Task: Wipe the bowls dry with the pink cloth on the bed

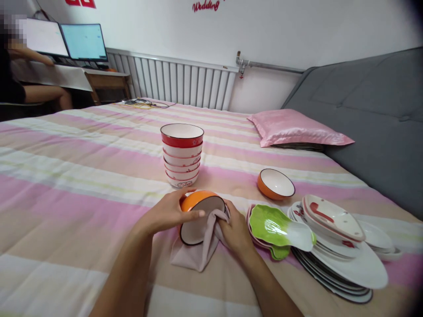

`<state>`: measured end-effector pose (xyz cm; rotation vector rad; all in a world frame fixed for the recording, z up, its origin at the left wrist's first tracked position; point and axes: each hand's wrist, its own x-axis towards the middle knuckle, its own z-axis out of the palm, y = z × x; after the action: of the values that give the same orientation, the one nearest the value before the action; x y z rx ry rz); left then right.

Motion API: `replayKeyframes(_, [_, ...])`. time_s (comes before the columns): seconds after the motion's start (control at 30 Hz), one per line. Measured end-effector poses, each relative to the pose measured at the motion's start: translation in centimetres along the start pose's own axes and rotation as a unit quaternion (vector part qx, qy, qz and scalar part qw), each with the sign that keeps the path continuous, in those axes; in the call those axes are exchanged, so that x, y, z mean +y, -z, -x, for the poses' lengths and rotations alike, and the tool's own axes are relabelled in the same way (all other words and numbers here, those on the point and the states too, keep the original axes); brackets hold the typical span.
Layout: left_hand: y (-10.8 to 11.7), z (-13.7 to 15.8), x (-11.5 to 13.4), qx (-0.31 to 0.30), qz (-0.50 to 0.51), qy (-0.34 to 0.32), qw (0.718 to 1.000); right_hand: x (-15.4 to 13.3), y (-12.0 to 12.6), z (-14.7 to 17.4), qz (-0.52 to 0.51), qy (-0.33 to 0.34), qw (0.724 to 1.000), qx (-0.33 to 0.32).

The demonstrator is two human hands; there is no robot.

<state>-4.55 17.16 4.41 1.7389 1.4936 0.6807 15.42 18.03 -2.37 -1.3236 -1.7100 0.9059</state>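
An orange bowl [202,198] with a white inside and dark rim is tilted on its side just above the striped bedspread. My left hand [168,211] grips its left edge, thumb over the rim and fingers behind. On the other side, my right hand [236,226] is closed on a greyish-pink cloth [206,246] pressed at the bowl's right rim. Part of the cloth hangs below the bowl onto the bed. Beyond the hands stands a stack of red and white bowls [183,154]. A second orange bowl [276,185] sits upright to the right.
Right of my hands lie green leaf-shaped dishes [269,224], a white spoon [300,235] and a pile of plates [360,264]. A pink pillow [294,127] rests by the grey headboard [363,92]. Cables [145,104] lie at the far edge. A person [33,88] sits at a desk, left.
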Motion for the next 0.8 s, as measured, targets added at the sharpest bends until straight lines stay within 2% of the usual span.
replayKeyframes(0.2, [-0.8, -0.5, 0.0, 0.048, 0.136, 0.065, 0.987, -0.8, 0.9, 0.0, 0.014, -0.046, 0.998, 0.039])
replayKeyframes(0.37, [-0.9, -0.4, -0.2, 0.022, 0.223, 0.107, 0.969, -1.7, 1.9, 0.4, 0.029, -0.058, 0.995, 0.077])
replayKeyframes(0.47, [-0.9, -0.4, -0.4, 0.025, 0.225, 0.102, 0.969, -2.0, 2.4, 0.5, -0.020, -0.058, 0.994, 0.085])
replayKeyframes(0.53, [-0.9, -0.4, -0.5, 0.033, 0.215, 0.097, 0.971, -2.1, 2.6, 0.5, -0.096, -0.068, 0.989, 0.089])
replayKeyframes(0.6, [-0.9, -0.5, -0.6, 0.031, 0.211, 0.102, 0.972, -2.2, 2.9, 0.4, -0.206, -0.080, 0.971, 0.088])
replayKeyframes(0.7, [-1.0, -0.5, -0.6, 0.024, 0.211, 0.111, 0.971, -2.6, 3.4, 0.3, -0.365, -0.097, 0.922, 0.085])
replayKeyframes(0.8, [-1.0, -0.5, -0.6, 0.044, 0.193, 0.102, 0.975, -2.9, 4.0, 0.2, -0.443, -0.125, 0.878, 0.129])
